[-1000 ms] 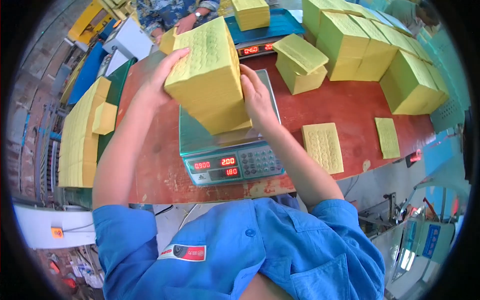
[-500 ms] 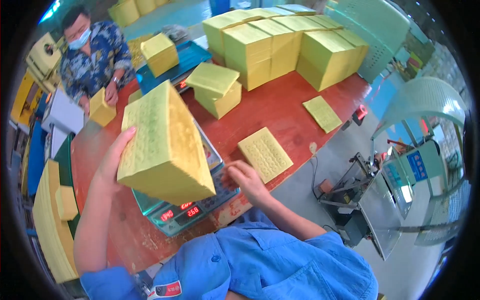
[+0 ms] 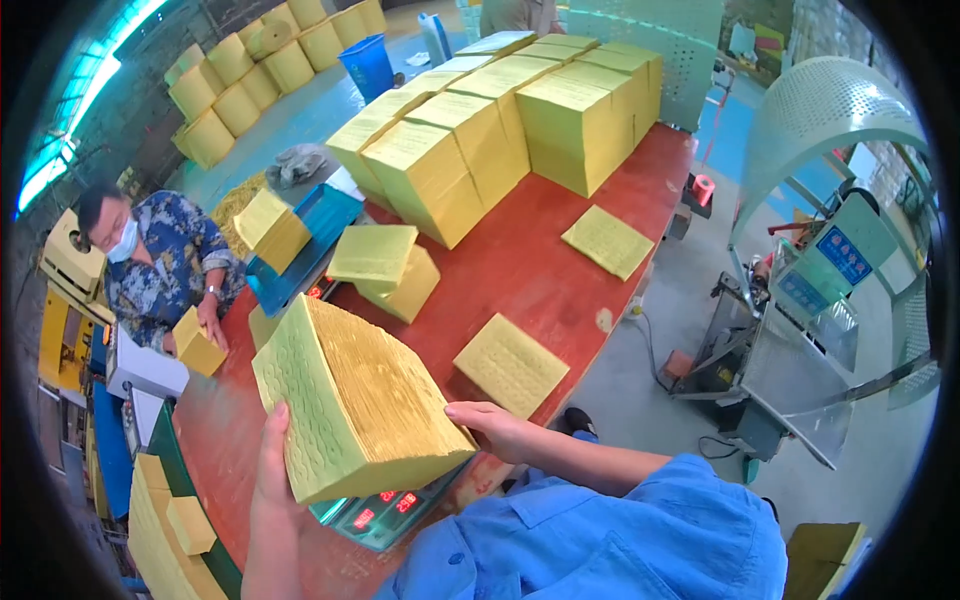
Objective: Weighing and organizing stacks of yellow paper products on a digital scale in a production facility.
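The red tabletop (image 3: 480, 285) spreads around and under the scale (image 3: 372, 522). Rows of yellow piles (image 3: 500, 110) stand on it, well beyond the scale. The stack (image 3: 390, 400), also yellow, is held tilted over the scale, its embossed face to the left and its rough, layered side turned up. It hides most of the scale; whether the two touch, I cannot tell. The many thin layers could probably slide, so steady squeezing from both ends matters most, with any turn slow and the layered side kept even.

Just past the scale sits a short pile (image 3: 400, 285), its top part askew; a wide swing could knock it. Right of the scale lie a near pad (image 3: 512, 365) and, farther off, another pad (image 3: 608, 242), both flat.

Both hands grasp the stack: the left hand (image 3: 275, 465) on the embossed face, the right hand (image 3: 495, 430) at the opposite lower corner. Some fingers are hidden. The corner hold seems the slighter one, so a fuller palm there would steady the weight.
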Available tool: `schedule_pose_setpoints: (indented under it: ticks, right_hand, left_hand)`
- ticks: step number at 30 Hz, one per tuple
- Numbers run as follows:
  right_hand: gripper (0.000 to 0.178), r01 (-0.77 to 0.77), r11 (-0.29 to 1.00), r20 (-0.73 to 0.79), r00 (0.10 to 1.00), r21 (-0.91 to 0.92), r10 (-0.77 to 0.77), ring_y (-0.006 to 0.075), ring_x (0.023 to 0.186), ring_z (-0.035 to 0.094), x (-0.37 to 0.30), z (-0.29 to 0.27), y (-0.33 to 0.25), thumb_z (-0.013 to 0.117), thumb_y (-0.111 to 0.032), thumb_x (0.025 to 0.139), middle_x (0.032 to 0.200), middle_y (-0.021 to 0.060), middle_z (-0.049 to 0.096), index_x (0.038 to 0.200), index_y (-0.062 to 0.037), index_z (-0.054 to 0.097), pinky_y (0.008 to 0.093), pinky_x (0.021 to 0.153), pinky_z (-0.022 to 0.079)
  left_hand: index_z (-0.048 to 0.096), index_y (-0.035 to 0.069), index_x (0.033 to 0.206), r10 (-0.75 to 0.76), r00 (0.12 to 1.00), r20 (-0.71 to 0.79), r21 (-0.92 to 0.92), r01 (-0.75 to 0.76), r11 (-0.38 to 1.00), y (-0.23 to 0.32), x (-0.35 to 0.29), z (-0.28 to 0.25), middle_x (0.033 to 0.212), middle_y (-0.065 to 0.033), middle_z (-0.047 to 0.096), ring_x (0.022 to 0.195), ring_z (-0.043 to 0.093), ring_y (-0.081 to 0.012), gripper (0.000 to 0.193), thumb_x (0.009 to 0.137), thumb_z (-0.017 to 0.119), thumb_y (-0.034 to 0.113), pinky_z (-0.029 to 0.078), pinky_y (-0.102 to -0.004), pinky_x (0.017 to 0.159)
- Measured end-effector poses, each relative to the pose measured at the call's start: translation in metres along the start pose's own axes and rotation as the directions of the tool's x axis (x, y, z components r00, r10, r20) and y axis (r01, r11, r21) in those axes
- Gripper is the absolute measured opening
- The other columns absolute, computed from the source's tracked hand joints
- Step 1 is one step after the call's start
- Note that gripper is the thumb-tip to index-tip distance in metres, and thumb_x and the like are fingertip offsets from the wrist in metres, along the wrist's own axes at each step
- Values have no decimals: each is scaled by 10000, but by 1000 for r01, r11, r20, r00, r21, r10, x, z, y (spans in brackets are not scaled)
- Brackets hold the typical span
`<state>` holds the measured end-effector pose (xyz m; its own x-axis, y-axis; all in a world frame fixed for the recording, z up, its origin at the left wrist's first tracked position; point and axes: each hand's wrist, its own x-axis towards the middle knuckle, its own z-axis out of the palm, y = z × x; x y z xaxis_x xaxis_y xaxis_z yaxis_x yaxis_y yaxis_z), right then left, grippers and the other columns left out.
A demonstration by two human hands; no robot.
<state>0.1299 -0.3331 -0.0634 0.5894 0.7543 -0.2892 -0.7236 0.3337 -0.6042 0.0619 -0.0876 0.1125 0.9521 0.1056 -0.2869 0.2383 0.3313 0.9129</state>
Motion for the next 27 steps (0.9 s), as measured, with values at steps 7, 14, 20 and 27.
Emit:
schedule_pose_setpoints:
  ticks: [7, 14, 20, 27]
  right_hand:
    - [500, 158, 972, -12, 987, -175, -162, 158, 1136, 579, 2, -87, -127, 553, -350, 993, 1266, 80, 627, 1351, -1, 535, 314, 981, 437]
    - [524, 30, 942, -197, 975, -335, -101, 185, 1165, 574, 38, -203, -240, 557, -361, 977, 1287, 97, 621, 1372, -17, 525, 328, 1003, 432]
    - [484, 33, 936, -220, 968, -350, -117, 210, 1154, 584, 77, -272, -297, 539, -375, 975, 1273, 98, 626, 1307, -26, 588, 345, 1002, 438]
    - [474, -19, 951, -418, 901, -309, -118, 229, 1191, 563, 86, -287, -338, 500, -324, 1007, 1296, 136, 608, 1342, 10, 537, 371, 973, 473]
  left_hand:
    - [464, 52, 1403, 29, 999, 16, -144, -26, 989, -19, 97, 93, 1295, -117, 610, 1130, 623, -237, 576, 998, 477, 462, 512, -390, 958]
    - [486, 131, 1387, -40, 999, 7, -234, 40, 972, -69, 234, 165, 1283, -75, 606, 1132, 613, -238, 568, 957, 533, 500, 524, -447, 913]
    - [501, 168, 1374, -180, 983, -43, -350, 154, 924, -87, 308, 208, 1274, -60, 604, 1162, 585, -251, 531, 952, 525, 490, 511, -498, 904]
    - [523, 194, 1337, -151, 982, -110, -261, 118, 958, -71, 352, 272, 1266, -60, 602, 1147, 583, -246, 519, 939, 523, 527, 504, -491, 883]
